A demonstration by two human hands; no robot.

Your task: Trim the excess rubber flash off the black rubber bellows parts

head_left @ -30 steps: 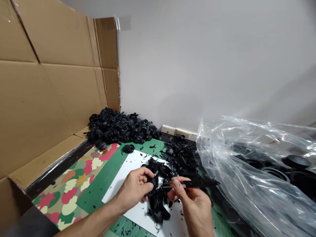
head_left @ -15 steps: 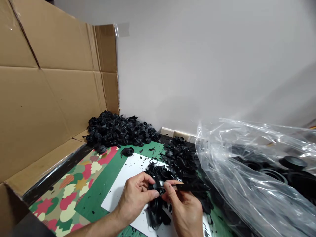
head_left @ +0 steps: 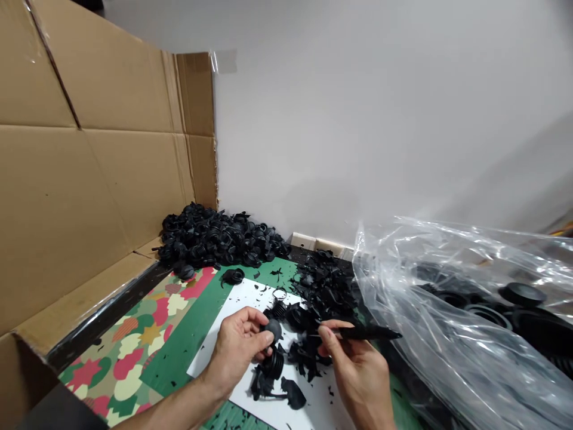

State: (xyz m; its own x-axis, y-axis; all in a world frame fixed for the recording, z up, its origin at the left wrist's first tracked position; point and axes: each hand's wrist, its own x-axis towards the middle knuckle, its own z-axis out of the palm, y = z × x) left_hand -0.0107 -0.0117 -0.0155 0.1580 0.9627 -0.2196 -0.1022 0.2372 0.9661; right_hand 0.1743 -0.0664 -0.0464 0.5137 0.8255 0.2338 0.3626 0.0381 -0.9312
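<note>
My left hand [head_left: 242,343] pinches a small round black rubber part [head_left: 273,329] between thumb and fingers, above a white sheet [head_left: 215,334]. My right hand [head_left: 353,364] grips a slim black-handled craft knife [head_left: 369,333], its handle pointing right and its thin tip toward the left hand, apart from the rubber part. Below the hands, ribbed black rubber pieces [head_left: 272,364] and a curled flat scrap [head_left: 293,394] lie on the sheet. Another ribbed piece [head_left: 278,309] sits just behind the left fingers.
A large heap of black rubber parts [head_left: 215,236] lies against the cardboard wall [head_left: 129,185]. Black trimmings [head_left: 329,280] pile up behind the right hand. A clear plastic bag [head_left: 380,286] holding black round parts stands at right. Patterned paper [head_left: 129,358] and a green mat [head_left: 179,343] cover the table.
My hands have moved apart; the right hand with the knife has shifted right, away from the rubber part. The left hand has turned the part, and its round face now shows.
</note>
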